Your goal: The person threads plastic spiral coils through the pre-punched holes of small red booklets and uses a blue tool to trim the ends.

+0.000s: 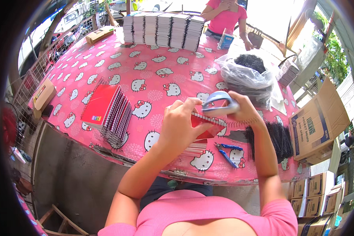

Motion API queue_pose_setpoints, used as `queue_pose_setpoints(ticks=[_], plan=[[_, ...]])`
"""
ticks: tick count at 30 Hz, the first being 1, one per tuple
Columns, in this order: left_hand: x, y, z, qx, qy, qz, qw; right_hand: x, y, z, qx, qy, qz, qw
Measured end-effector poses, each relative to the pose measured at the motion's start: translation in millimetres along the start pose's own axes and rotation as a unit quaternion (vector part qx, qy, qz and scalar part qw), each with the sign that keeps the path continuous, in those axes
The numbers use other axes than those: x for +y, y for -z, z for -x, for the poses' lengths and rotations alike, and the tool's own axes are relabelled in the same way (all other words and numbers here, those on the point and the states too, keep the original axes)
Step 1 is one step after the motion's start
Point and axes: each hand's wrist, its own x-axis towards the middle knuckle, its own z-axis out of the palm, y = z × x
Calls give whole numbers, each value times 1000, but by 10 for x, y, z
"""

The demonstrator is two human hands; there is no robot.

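Note:
My left hand (179, 128) is closed on a small red notebook (214, 129), thumb across its cover. In my right hand (243, 105) is a blue-grey tool with a looped handle (217, 103), held just above the notebook's punched edge; its exact kind is unclear. A dark spiral coil (240, 124) runs from that edge toward my right wrist. Below the notebook lie more unbound pads (193, 149), partly covered by my left hand. Blue-handled cutting pliers (228, 154) rest beside them. Many black spiral coils (279, 141) are piled to the right, near my right forearm.
A stack of red spiral notebooks (102, 103) stands left on the pink patterned tablecloth (145, 88). Tall notebook stacks (157, 30) line the back. At right are a plastic bag of black coils (249, 78) and an open cardboard box (316, 126). Another person (228, 17) stands across the table.

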Motion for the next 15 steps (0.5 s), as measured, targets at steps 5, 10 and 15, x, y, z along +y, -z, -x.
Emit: queue_pose_setpoints(ticks=[5, 10, 15], plan=[[-171, 34, 100, 105, -33, 18, 994, 72, -87, -68, 19, 80, -209, 974], [-414, 121, 308, 105, 137, 296, 939, -371, -148, -102, 13, 29, -489, 871], [-415, 244, 388, 73, 208, 383, 897, -171, -278, -406, 100, -2, 166, 981]])
